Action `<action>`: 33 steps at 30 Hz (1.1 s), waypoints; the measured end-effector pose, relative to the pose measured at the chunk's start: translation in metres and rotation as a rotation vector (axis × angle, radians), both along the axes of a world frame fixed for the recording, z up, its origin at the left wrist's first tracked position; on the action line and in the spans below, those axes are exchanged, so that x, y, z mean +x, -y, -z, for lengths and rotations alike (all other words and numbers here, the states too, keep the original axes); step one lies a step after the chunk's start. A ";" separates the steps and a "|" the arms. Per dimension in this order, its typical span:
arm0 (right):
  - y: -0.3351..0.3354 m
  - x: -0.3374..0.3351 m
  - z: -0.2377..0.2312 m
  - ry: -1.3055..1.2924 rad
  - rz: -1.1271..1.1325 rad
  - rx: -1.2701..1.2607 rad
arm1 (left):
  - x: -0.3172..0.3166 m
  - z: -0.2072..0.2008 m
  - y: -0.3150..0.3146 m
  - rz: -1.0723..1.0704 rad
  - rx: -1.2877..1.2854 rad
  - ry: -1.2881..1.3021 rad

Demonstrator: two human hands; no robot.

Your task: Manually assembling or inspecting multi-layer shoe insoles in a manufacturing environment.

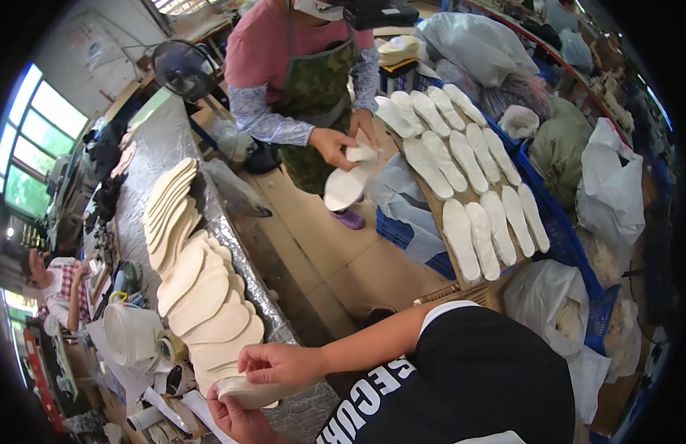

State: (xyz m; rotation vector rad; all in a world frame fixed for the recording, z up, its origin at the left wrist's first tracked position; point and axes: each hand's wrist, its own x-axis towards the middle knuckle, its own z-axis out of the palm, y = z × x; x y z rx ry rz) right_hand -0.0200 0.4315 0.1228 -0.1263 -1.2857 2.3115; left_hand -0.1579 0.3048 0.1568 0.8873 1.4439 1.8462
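A cream insole (248, 392) is held at the near end of the long silver-covered table. My left hand (243, 425) grips its left end, thumb and fingers closed on the edge. My right hand (280, 363) is bent over the same insole, fingers pinched at its upper edge; the fingertips are partly hidden. Just beyond both hands lies a long overlapping row of cream insoles (209, 303), fanned along the table. Across the aisle, a co-worker in a pink top and camouflage apron (313, 89) holds a white insole (346, 186) in both hands.
To the right, a board (440, 198) carries rows of white insoles beside blue crates (554, 222) and plastic bags (550, 303). A white bucket (130, 334) and tape rolls (172, 346) stand left of my hands. A fan (183, 68) stands behind the table (159, 133).
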 end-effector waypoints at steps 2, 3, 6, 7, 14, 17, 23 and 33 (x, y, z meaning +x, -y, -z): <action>-0.002 0.002 0.000 0.042 0.010 0.063 | -0.002 0.000 0.010 -0.014 0.017 -0.028; -0.002 0.004 0.002 0.087 0.033 0.107 | 0.000 -0.002 0.016 -0.031 0.028 -0.030; -0.027 0.027 0.035 0.126 0.351 0.040 | 0.002 -0.009 0.034 -0.133 0.035 0.003; -0.049 0.044 0.038 0.107 0.594 0.087 | -0.003 -0.007 0.043 -0.133 0.045 0.019; -0.186 0.185 0.070 0.638 1.548 0.295 | 0.002 -0.004 0.066 -0.257 -0.008 0.041; -0.227 0.256 0.090 0.994 1.800 0.685 | 0.028 -0.025 0.059 -0.436 -0.395 -0.470; -0.250 0.288 0.088 0.808 1.284 0.035 | 0.031 -0.039 0.036 -0.449 -0.569 -0.461; -0.234 0.263 0.088 0.774 1.144 0.078 | 0.033 -0.038 0.014 -0.411 -0.417 -0.326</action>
